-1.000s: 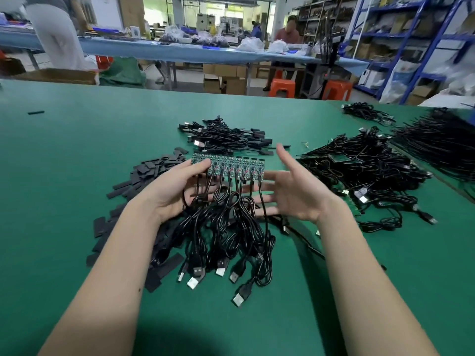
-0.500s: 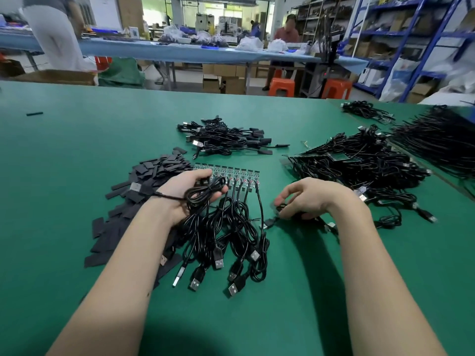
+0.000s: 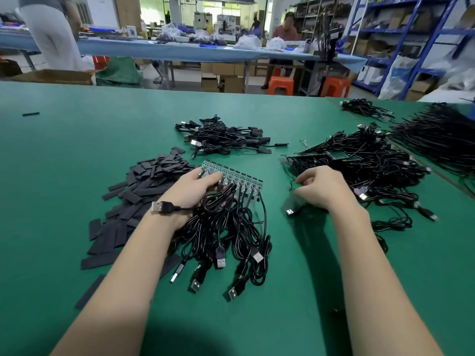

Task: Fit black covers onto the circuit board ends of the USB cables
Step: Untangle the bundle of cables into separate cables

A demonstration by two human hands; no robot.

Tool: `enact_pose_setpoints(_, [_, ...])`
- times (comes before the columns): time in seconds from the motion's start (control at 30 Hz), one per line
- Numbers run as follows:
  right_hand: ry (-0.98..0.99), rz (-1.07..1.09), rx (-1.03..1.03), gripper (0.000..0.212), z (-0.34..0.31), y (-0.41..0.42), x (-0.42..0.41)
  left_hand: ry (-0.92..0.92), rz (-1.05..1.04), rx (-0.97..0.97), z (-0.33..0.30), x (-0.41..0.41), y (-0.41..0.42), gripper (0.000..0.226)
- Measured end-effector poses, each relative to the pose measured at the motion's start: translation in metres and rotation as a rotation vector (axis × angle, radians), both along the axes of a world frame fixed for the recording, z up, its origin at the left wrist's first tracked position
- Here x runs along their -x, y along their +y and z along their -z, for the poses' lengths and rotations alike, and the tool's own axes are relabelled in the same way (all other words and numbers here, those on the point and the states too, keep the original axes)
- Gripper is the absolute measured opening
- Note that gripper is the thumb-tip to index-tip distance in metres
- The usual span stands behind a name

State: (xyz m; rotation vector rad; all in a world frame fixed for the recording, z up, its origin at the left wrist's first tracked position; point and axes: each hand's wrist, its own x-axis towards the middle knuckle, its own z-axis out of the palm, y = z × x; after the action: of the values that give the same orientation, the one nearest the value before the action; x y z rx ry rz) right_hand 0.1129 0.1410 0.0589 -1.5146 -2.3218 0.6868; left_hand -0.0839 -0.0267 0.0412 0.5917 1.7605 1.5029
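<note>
A green circuit board strip (image 3: 239,177) with several black USB cables (image 3: 228,235) soldered to it lies on the green table (image 3: 64,150) in front of me. My left hand (image 3: 192,192) grips the strip's left end together with a loop of cable, and one USB plug (image 3: 160,207) lies across that wrist. A heap of flat black covers (image 3: 144,191) sits just left of that hand. To the right of the strip, my right hand (image 3: 322,188) has its fingers curled on a loose USB cable whose plug (image 3: 290,212) sticks out below the hand.
A small pile of covered cables (image 3: 226,140) lies behind the strip. A large tangle of cables with boards (image 3: 365,168) sits at the right, with more cable bundles (image 3: 437,134) beyond it. People work at a blue table (image 3: 205,51) behind.
Both hands went from open above the strip to down on the table. My left hand closed on the strip's left end and cables. My right hand moved right and curled onto a loose cable.
</note>
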Motion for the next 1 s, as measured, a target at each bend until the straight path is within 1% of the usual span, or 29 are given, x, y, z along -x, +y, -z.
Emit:
enact_pose_setpoints(0.07, [0.044, -0.067, -0.003, 0.019, 0.002, -0.002, 0.005, -0.131, -0.02, -0.072, 0.004, -0.001, 0.005, 0.061])
enact_pose_setpoints(0.1, [0.109, -0.107, 0.031, 0.015, 0.002, -0.003, 0.009, -0.187, -0.022, -0.113, 0.005, -0.003, 0.006, 0.053])
enact_pose_setpoints(0.13, [0.212, -0.142, 0.112, 0.015, 0.003, -0.005, 0.013, -0.237, -0.023, -0.139, 0.006, -0.004, 0.008, 0.05])
enact_pose_setpoints(0.2, [0.436, -0.19, 0.36, 0.018, 0.003, -0.011, 0.019, -0.259, -0.041, -0.131, 0.013, -0.006, 0.013, 0.062])
enact_pose_setpoints(0.23, [0.506, -0.212, 0.451, 0.018, 0.004, -0.012, 0.021, -0.202, -0.045, -0.1, 0.015, -0.007, 0.015, 0.07])
enact_pose_setpoints(0.27, [0.55, -0.229, 0.499, 0.017, 0.005, -0.013, 0.023, -0.105, -0.043, -0.072, 0.017, -0.008, 0.016, 0.076])
enact_pose_setpoints(0.33, [0.645, -0.227, 0.552, 0.018, 0.008, -0.014, 0.027, 0.195, -0.02, -0.017, 0.018, -0.011, 0.014, 0.088])
enact_pose_setpoints(0.37, [0.704, -0.207, 0.587, 0.019, 0.01, -0.014, 0.028, 0.338, 0.003, -0.025, 0.016, -0.013, 0.012, 0.091])
enact_pose_setpoints(0.4, [0.755, -0.188, 0.631, 0.02, 0.012, -0.014, 0.028, 0.442, 0.028, -0.069, 0.014, -0.014, 0.009, 0.093])
enact_pose_setpoints(0.5, [0.807, -0.176, 0.733, 0.02, 0.017, -0.015, 0.028, 0.649, 0.037, -0.194, 0.015, -0.018, 0.004, 0.098])
enact_pose_setpoints(0.57, [0.815, -0.174, 0.769, 0.018, 0.021, -0.016, 0.028, 0.782, 0.03, -0.181, 0.018, -0.024, 0.005, 0.101])
enact_pose_setpoints(0.67, [0.825, -0.137, 0.716, 0.01, 0.028, -0.016, 0.033, 0.855, -0.002, -0.102, 0.024, -0.038, 0.01, 0.103])
enact_pose_setpoints(0.7, [0.823, -0.132, 0.677, 0.013, 0.03, -0.016, 0.033, 0.855, -0.008, -0.082, 0.026, -0.039, 0.012, 0.099])
enact_pose_setpoints(0.73, [0.814, -0.131, 0.635, 0.02, 0.032, -0.015, 0.033, 0.823, -0.01, -0.079, 0.027, -0.04, 0.014, 0.093])
enact_pose_setpoints(0.77, [0.789, -0.129, 0.585, 0.03, 0.034, -0.014, 0.032, 0.734, -0.012, -0.089, 0.027, -0.04, 0.015, 0.085])
enact_pose_setpoints(0.8, [0.74, -0.12, 0.519, 0.04, 0.036, -0.012, 0.03, 0.587, -0.019, -0.101, 0.024, -0.039, 0.017, 0.075])
enact_pose_setpoints(0.83, [0.681, -0.109, 0.435, 0.046, 0.037, -0.009, 0.028, 0.41, -0.022, -0.106, 0.02, -0.037, 0.018, 0.065])
enact_pose_setpoints(0.9, [0.609, -0.095, 0.303, 0.046, 0.038, -0.005, 0.023, 0.087, -0.001, -0.113, 0.011, -0.03, 0.016, 0.053])
enact_pose_setpoints(0.93, [0.615, -0.104, 0.297, 0.043, 0.038, -0.003, 0.021, 0.01, 0.032, -0.113, 0.007, -0.026, 0.014, 0.049])
enact_pose_setpoints(0.97, [0.642, -0.129, 0.326, 0.038, 0.038, -0.002, 0.02, 0.013, 0.058, -0.098, 0.004, -0.021, 0.011, 0.045])
enact_pose_setpoints(1.0, [0.669, -0.164, 0.371, 0.03, 0.037, -0.002, 0.02, 0.11, 0.07, -0.058, 0.002, -0.017, 0.008, 0.042])
